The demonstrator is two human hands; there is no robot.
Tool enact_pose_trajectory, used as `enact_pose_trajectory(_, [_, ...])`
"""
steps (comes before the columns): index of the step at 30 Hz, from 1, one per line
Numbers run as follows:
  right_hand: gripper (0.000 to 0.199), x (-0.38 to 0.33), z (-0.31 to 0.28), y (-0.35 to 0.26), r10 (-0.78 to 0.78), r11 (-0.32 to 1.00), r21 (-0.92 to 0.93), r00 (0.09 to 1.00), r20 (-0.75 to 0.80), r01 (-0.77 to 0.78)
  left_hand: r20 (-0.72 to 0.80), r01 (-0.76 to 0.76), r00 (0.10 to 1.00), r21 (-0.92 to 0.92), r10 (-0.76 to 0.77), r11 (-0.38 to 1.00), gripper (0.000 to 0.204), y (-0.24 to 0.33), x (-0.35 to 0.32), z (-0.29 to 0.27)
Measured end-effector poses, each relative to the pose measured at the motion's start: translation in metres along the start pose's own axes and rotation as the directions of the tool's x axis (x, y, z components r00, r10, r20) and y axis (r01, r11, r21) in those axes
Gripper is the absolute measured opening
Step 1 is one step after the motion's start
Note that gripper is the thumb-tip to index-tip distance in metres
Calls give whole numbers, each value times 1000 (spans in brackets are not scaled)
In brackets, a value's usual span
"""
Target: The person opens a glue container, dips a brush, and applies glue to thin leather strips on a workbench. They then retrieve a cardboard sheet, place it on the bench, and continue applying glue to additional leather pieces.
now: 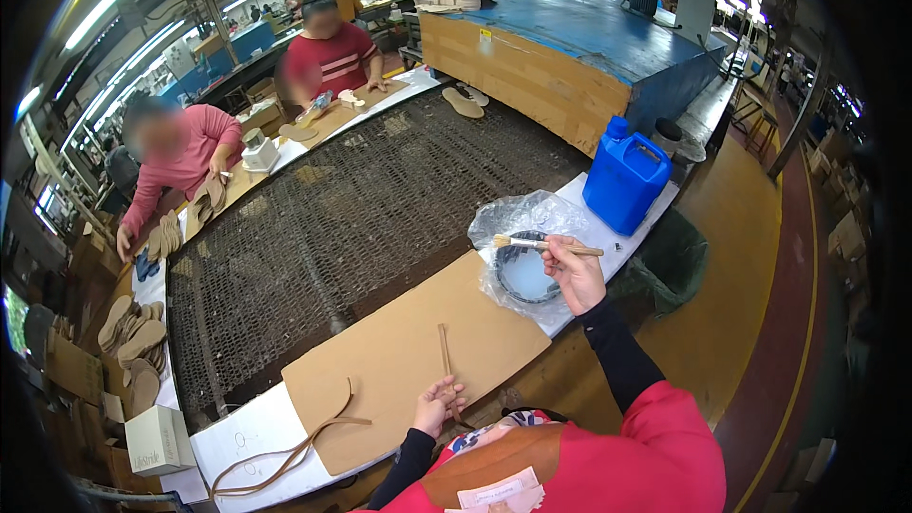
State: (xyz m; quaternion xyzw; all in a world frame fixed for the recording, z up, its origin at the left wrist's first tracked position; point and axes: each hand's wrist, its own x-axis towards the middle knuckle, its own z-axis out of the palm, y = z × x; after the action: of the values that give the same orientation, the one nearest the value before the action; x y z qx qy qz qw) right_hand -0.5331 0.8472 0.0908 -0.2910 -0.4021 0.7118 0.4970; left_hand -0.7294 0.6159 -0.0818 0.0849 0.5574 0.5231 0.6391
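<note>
In my right hand (572, 275) is a paint brush (532, 243) with a wooden handle and pale bristles, held level over a round tub (528, 275) of milky white liquid. Clear plastic film (489, 228) wraps loosely around the tub. My left hand (438, 406) pinches a narrow brown strap (444, 351), whose free end points away from me above a tan cardboard sheet (380, 351). More long brown straps (294, 451) lie in a loose bundle at the sheet's left end, partly over white paper.
Beyond the cardboard runs a dark mesh conveyor (323, 209), leading to a blue-topped machine (579, 19). A blue jug (627, 176) stands right of the tub, above a lined bin (670, 266). Two people work across the conveyor beside stacked insoles (142, 337). A white box (159, 440) sits left.
</note>
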Motion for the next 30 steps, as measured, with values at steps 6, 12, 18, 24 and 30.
enact_pose_trajectory(6, [13,13,-35,8,-51,980,-196,998,-34,43,-81,43,996,16,-41,999,33,-4,7,-6])
enact_pose_trajectory(12, [14,27,-74,10,-227,834,-524,973,-36,175,-136,26,991,77,-16,997,31,-5,6,-2])
enact_pose_trajectory(18, [11,51,-97,41,-68,929,-366,997,-45,47,-185,12,983,49,-3,999,28,-5,4,5])
enact_pose_trajectory(24, [18,68,-115,66,121,847,-531,982,142,-28,-213,9,977,53,3,999,29,-5,2,8])
enact_pose_trajectory(30, [35,73,-111,73,-29,705,-699,990,141,120,-217,7,976,56,6,998,30,-5,3,7])
